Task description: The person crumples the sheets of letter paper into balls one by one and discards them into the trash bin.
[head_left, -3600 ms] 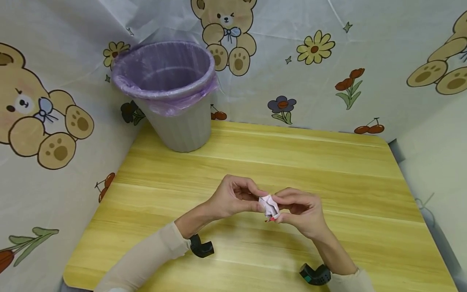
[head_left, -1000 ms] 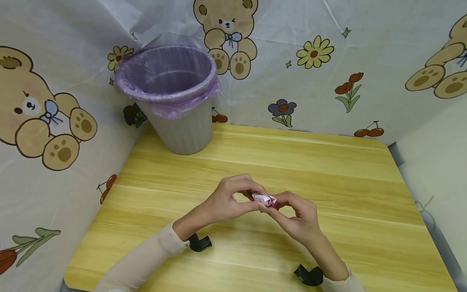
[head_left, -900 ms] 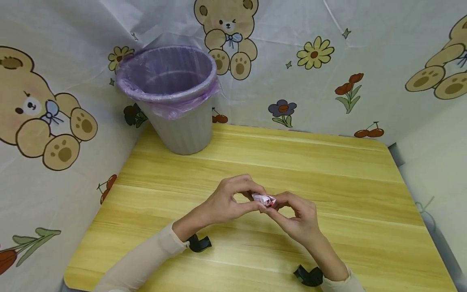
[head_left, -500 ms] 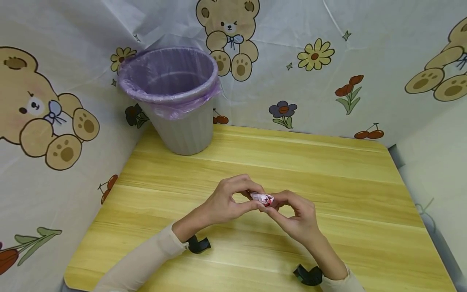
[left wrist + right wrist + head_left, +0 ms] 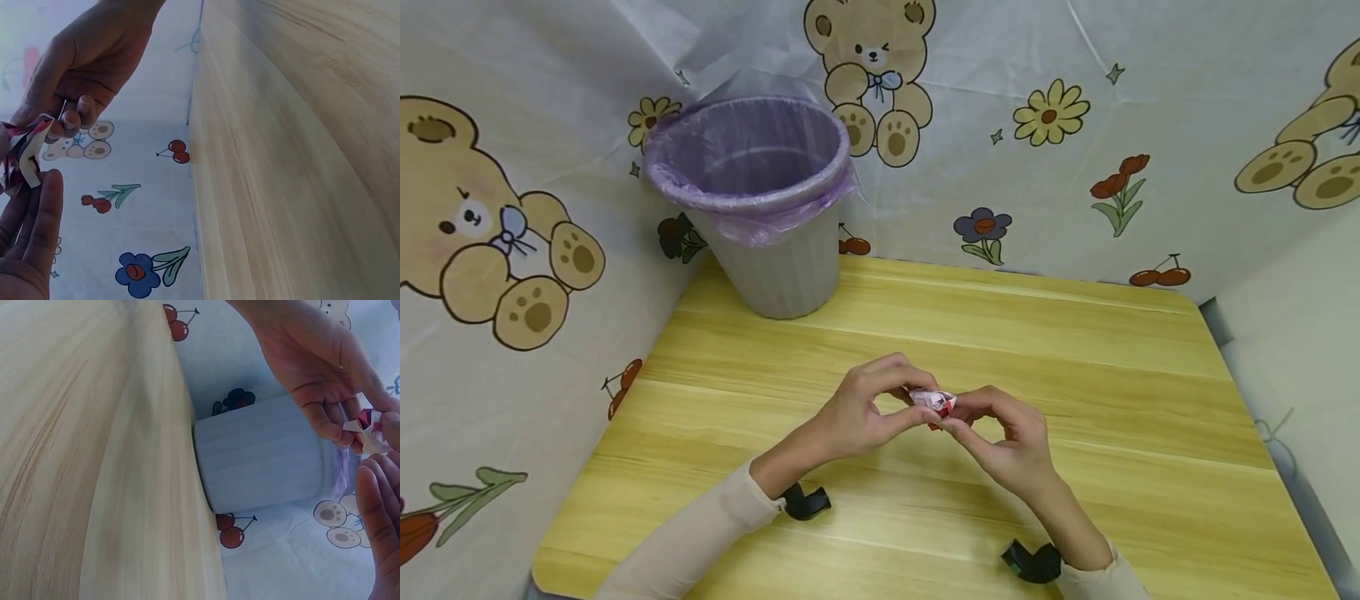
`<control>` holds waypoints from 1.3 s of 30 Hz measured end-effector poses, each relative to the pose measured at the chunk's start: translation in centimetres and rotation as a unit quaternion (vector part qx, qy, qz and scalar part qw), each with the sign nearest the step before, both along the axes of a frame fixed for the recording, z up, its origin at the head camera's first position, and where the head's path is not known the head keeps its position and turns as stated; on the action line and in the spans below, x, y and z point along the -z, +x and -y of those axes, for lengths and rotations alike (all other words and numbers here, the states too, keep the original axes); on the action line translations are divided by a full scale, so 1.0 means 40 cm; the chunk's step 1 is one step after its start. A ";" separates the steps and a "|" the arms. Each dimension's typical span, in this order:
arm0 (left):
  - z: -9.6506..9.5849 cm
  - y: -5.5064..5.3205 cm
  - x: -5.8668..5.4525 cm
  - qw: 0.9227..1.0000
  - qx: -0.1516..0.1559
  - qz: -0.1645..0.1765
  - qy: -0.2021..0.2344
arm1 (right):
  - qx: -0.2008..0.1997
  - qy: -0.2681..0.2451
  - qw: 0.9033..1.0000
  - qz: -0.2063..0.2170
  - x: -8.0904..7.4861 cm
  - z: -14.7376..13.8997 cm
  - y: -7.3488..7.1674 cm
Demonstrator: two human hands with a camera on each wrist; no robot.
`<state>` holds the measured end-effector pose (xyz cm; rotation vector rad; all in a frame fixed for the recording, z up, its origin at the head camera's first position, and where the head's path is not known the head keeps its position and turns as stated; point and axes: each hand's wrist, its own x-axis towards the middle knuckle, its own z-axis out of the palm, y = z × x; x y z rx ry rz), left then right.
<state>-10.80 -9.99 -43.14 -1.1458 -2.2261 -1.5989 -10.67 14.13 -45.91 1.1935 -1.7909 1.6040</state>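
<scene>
Between my two hands is a small crumpled piece of white and red paper (image 5: 934, 403), held above the table. My left hand (image 5: 859, 414) pinches its left side between thumb and fingers. From the right, my right hand (image 5: 1011, 435) pinches the other end, its thumb tip close to the left thumb. In the left wrist view the paper (image 5: 30, 150) shows white folded edges with dark red inside. Folded white and red faces of the paper (image 5: 373, 439) also appear in the right wrist view, partly covered by the fingertips.
A grey waste bin (image 5: 778, 271) with a purple plastic liner (image 5: 752, 218) stands at the table's back left. The wood-grain table (image 5: 1022, 333) meets a cloth backdrop (image 5: 1045, 192) printed with bears and flowers. Black wrist devices (image 5: 1032, 562) sit on both forearms.
The paper was rounder and more upright 3.6 seconds ago; now it is flatter, with red showing at its right end. In the last second both hands have shifted slightly left and away.
</scene>
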 end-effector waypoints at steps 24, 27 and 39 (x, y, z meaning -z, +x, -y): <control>0.092 0.003 0.022 0.997 -0.060 0.042 -0.023 | 0.057 0.027 0.998 0.020 0.006 -0.003 -0.027; 0.104 0.005 0.028 0.996 -0.065 0.054 -0.030 | 0.058 0.025 0.998 0.020 0.011 -0.002 -0.029; 0.142 0.003 0.035 0.994 -0.093 0.056 -0.032 | 0.113 0.108 0.985 0.068 0.011 -0.001 -0.031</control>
